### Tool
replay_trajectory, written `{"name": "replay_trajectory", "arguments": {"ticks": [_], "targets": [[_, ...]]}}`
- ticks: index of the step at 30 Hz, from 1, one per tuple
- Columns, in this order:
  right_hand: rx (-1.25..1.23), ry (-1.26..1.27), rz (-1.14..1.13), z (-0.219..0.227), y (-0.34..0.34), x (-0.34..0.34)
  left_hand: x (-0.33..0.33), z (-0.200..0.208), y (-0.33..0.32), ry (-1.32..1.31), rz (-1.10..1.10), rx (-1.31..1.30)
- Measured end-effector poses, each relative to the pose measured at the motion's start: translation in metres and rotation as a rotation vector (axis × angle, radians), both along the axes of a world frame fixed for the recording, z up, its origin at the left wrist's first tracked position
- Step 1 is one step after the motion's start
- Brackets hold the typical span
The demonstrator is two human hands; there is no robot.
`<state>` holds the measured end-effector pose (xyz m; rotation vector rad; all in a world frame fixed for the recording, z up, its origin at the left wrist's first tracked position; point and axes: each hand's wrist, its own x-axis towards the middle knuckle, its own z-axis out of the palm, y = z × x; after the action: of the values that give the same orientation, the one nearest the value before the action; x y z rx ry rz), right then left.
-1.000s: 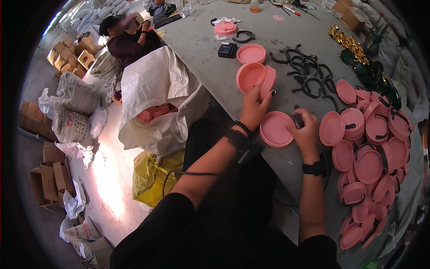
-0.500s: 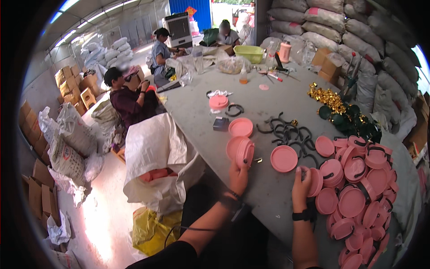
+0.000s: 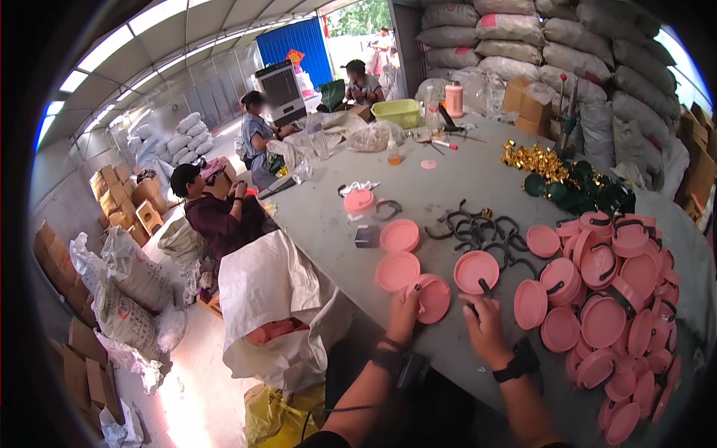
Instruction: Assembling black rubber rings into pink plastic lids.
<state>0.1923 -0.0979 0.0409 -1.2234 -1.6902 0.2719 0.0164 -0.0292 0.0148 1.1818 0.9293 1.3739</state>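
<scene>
My left hand (image 3: 403,319) is closed on the edge of a round pink lid (image 3: 434,300), tilted up off the table. Just beyond it a pink disc (image 3: 397,271) lies flat, with another pink disc (image 3: 399,236) farther off. In the fingers of my right hand (image 3: 487,333) is a short black strap (image 3: 485,287), its end showing against a pink lid (image 3: 476,267) behind it. Loose curved black straps (image 3: 482,233) lie in a tangle farther back. To the right is a heap of pink lids (image 3: 603,319), several with black straps on them.
Gold pieces (image 3: 534,160) and dark green round pieces (image 3: 571,187) lie at the back right. A green basket (image 3: 396,113), a small bottle (image 3: 393,152) and tools stand at the far end. An open white sack (image 3: 261,276) stands left of the table (image 3: 441,179). Other people work beyond.
My left hand has brought its pink lid nearer and to the right, off the disc beneath. My right hand has moved left, away from the heap, and a black strap now shows in its fingers.
</scene>
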Motion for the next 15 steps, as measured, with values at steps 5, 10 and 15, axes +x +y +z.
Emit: {"name": "replay_trajectory", "arguments": {"ticks": [5,10,15], "targets": [[-0.039,-0.021,0.109,-0.004,0.004,-0.013,0.001,-0.003,0.014,0.054,-0.023,0.017],[0.084,-0.240,0.101,-0.009,0.007,-0.026,0.009,0.001,0.017,0.042,-0.052,0.029],[0.105,-0.195,0.081,-0.014,0.012,-0.029,0.012,0.002,0.001,-0.029,-0.153,0.008]]}}
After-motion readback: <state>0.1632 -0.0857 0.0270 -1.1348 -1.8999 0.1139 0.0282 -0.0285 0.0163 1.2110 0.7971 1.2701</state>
